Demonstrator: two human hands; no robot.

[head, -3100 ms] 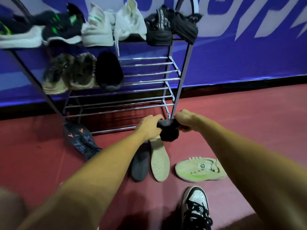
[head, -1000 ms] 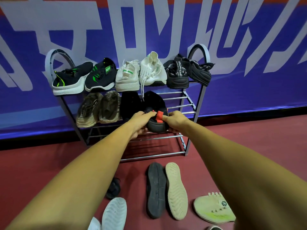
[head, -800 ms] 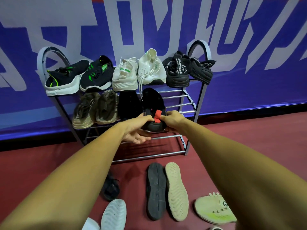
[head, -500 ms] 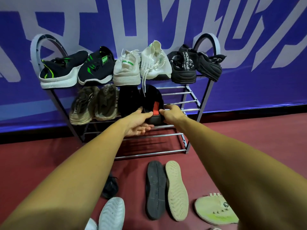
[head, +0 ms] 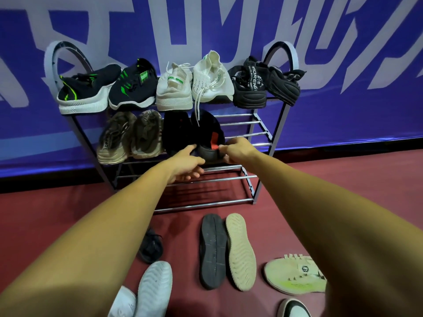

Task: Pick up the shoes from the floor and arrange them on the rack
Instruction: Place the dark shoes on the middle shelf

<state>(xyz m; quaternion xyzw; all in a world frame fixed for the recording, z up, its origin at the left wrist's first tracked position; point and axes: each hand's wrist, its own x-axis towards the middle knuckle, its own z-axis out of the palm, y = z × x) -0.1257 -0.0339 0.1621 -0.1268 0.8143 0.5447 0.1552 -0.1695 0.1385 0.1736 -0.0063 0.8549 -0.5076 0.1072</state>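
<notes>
A black shoe with a red heel tab [head: 207, 131] rests on the middle shelf of the metal rack [head: 257, 133], beside its black partner [head: 176, 131]. My right hand [head: 237, 149] pinches the shoe's heel from the right. My left hand [head: 187, 164] sits at the heel's left, thumb touching it, fingers loose below the shelf edge. On the floor lie a black shoe [head: 212, 250] and a beige shoe [head: 240, 250], both sole up, and a pale green sneaker [head: 295, 276].
The top shelf holds a black-green pair [head: 105, 88], a white pair [head: 194, 85] and a black pair [head: 263, 83]. An olive pair [head: 130, 138] fills the middle shelf's left. A black sandal [head: 151, 248], white shoes [head: 155, 289] and a black-white shoe [head: 294, 308] lie on the floor.
Both hands lifted the black shoe from the floor and set it on the middle shelf beside its partner. My left hand has since loosened and dropped slightly below the heel.
</notes>
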